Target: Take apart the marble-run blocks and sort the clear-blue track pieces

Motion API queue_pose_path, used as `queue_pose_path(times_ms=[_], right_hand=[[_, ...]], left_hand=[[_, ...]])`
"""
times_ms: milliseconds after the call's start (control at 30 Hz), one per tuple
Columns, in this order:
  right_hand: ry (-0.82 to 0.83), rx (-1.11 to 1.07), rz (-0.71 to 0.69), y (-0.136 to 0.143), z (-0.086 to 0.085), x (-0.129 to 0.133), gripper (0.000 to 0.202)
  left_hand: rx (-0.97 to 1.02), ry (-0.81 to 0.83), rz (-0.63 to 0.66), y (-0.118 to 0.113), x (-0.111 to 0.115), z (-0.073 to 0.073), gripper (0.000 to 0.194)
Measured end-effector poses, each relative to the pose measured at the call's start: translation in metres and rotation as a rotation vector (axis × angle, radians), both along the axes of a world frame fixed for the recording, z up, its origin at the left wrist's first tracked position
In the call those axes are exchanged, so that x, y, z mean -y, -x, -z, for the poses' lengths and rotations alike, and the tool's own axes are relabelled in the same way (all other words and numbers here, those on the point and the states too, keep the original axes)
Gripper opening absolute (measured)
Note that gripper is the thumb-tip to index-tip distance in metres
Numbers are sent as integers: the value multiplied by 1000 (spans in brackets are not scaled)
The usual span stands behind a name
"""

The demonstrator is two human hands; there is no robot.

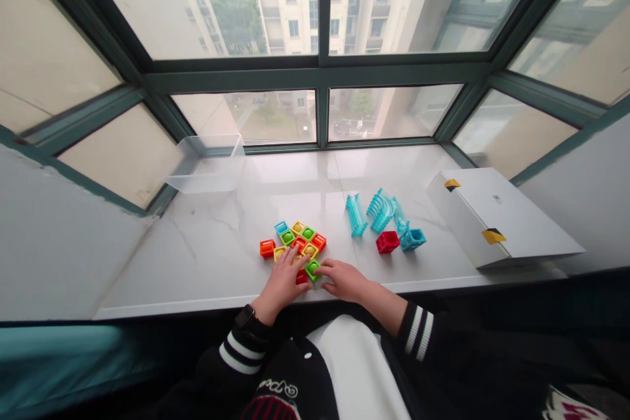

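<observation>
Several colourful square toy blocks lie close together on the white sill, among them an orange block [267, 249], a blue block [281, 228], a yellow block [310, 251] and a green block [312, 269]. My left hand [284, 274] rests over the near left part of this cluster with its fingers spread on the blocks. It hides some of them, and a red block [302, 276] shows beside it. At the cluster's near right side, my right hand [343, 279] touches the green block with thumb and fingertips apart.
Right of the cluster stand clear blue track pieces [356, 215], a curved blue piece [380, 210], a red cube [388, 242] and a blue cube [412, 239]. A clear plastic bin [209, 182] sits at the back left. A white box [512, 210] lies far right, below the windows.
</observation>
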State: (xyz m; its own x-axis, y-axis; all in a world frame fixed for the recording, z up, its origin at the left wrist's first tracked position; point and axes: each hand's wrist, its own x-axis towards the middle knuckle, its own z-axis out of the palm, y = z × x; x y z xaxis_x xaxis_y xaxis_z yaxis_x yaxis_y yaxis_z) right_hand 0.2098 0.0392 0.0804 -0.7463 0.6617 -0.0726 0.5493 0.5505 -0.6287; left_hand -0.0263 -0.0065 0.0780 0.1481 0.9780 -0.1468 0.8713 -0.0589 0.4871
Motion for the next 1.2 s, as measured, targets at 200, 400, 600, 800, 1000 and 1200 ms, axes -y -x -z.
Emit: queue_pose_path(times_ms=[200, 400, 600, 800, 1000, 1200], right_hand=[[43, -26, 33, -6, 8, -2, 34], [67, -36, 99, -26, 11, -6, 24], [73, -130, 247, -57, 23, -14, 13], [133, -395, 481, -73, 26, -10, 23], [422, -711, 492, -65, 13, -2, 39], [536, -814, 420, -51, -3, 4, 48]], left_hand=[[22, -7, -32, -4, -1, -2, 78], [32, -33, -49, -4, -1, 4, 75], [-6, -37, -49, -6, -1, 3, 73], [13, -133, -116, -19, 0, -5, 63], [424, -203, -39, -46, -3, -24, 47], [912, 9, -117, -77, -4, -23, 56]])
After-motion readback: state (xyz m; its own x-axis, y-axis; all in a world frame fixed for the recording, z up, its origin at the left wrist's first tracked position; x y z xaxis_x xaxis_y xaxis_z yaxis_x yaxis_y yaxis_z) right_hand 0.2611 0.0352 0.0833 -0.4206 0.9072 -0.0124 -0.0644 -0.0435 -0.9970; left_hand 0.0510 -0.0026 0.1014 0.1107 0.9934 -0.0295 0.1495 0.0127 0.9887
